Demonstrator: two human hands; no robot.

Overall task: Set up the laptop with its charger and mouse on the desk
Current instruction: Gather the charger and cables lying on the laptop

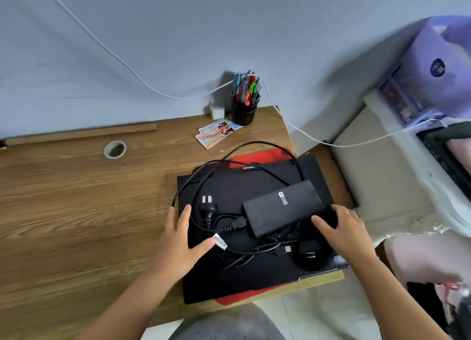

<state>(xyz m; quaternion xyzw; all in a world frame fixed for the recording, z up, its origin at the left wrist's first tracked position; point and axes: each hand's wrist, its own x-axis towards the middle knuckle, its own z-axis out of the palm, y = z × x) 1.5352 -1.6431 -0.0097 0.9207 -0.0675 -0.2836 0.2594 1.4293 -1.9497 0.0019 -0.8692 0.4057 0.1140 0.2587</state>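
Note:
A closed black laptop (229, 187) lies at the right end of the wooden desk (76, 212), on a red mat (265, 156). On its lid rests the black charger brick (280, 207) with its tangled black cable (204, 171) and wall plug (207, 207). A round black object (309, 257), maybe the mouse, sits at the lid's right front. My left hand (183, 240) rests flat on the lid's left edge, fingers spread. My right hand (344, 227) lies beside the brick's right end, fingers spread, holding nothing.
A black pen cup (243, 110) with pens and scissors stands at the desk's back edge, beside a white adapter (216, 111) and some cards (216, 133). A white cable (153, 87) runs along the wall. A cable hole (115, 149) is further left. A bed (382, 187) lies right.

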